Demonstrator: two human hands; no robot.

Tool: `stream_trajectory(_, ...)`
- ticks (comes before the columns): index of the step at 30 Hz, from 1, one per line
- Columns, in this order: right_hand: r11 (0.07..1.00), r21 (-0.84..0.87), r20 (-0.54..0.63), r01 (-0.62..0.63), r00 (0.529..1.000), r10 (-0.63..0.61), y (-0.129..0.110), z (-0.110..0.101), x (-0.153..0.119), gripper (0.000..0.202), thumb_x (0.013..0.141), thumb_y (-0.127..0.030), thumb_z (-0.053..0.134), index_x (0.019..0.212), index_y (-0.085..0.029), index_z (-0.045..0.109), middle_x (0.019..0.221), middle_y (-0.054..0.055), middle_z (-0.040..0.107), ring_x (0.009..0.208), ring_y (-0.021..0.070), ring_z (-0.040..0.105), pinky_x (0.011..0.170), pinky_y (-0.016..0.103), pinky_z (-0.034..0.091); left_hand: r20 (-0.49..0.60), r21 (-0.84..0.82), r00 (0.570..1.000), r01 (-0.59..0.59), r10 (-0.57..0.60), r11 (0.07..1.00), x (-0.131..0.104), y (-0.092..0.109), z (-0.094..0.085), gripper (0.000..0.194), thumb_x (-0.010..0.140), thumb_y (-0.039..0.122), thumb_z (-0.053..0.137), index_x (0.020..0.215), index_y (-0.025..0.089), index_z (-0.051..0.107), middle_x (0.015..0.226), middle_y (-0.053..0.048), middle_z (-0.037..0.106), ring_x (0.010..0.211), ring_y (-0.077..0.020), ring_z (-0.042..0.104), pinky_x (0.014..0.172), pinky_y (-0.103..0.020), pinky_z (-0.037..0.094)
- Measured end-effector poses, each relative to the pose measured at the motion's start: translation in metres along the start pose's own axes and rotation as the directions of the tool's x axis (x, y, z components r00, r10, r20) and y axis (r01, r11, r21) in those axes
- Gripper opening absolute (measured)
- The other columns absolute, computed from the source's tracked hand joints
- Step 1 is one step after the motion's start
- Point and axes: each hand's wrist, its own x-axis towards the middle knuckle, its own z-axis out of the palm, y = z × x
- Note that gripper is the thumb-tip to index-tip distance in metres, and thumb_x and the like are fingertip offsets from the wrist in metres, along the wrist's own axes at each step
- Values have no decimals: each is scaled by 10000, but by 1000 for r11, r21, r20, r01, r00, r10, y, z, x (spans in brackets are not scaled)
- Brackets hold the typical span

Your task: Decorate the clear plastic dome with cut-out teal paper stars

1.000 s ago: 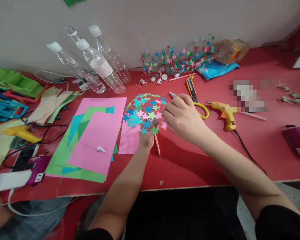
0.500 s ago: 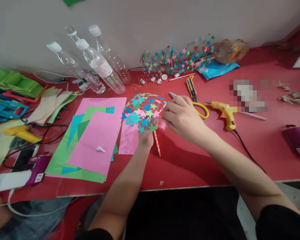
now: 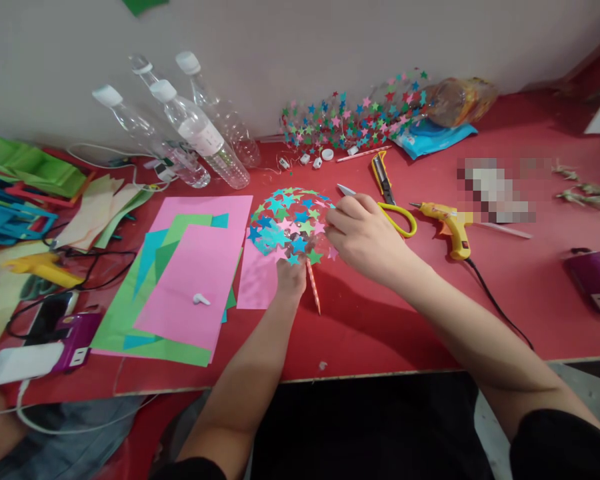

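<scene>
A clear dome covered in pink, blue, teal and green paper stars (image 3: 295,227) is at the middle of the red table. My left hand (image 3: 291,273) is below it, its fingers mostly hidden behind the stars. A red-and-white patterned straw (image 3: 313,287) slants down beside that hand. At the dome's right edge is my right hand (image 3: 355,227), fingers curled and pressed together; whatever they pinch is too small to tell. Scissors with yellow handles (image 3: 400,220) lie just behind the right hand.
Clear bottles (image 3: 205,140) stand at the back left, with paper sheets (image 3: 185,280) in front. Star-covered clear plastic (image 3: 355,123) lies along the wall. A box cutter (image 3: 381,177) and glue gun (image 3: 453,227) are to the right. A person's leg (image 3: 80,433) shows at lower left.
The starred dome has turned or shifted slightly to the right. My right hand stays at its edge, almost unmoved.
</scene>
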Motion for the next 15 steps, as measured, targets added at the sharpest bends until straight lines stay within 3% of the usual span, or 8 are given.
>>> stream_trajectory(4, 999, 25, 20, -34, 999, 33, 1, -2, 1, 302, 972, -105, 443, 776, -167, 665, 875, 95, 652, 902, 238, 478, 803, 384, 359, -38, 30, 999, -4, 6, 1000, -1, -2, 2, 216, 680, 181, 767, 820, 227, 609, 788, 0, 671, 925, -196, 676, 805, -310, 555)
stream_trajectory(8, 998, 20, 155, -61, 986, 57, 5, 0, 1, 291, 935, -62, 427, 793, -138, 670, 699, 72, 608, 712, 199, 473, 668, 352, 310, -54, 53, 998, 20, -17, 998, -5, -2, 3, 217, 667, 152, 756, 804, 208, 597, 700, 5, 646, 829, -200, 678, 747, -313, 555)
stream_trajectory(15, 949, 221, 184, -225, 965, 186, 7, 0, 0, 250, 902, -81, 424, 918, -131, 668, 715, 63, 631, 653, 172, 506, 624, 318, 311, -51, 75, 997, -49, 53, 996, -3, 5, 4, 219, 637, 179, 758, 794, 206, 607, 757, 11, 644, 811, -160, 677, 713, -258, 552)
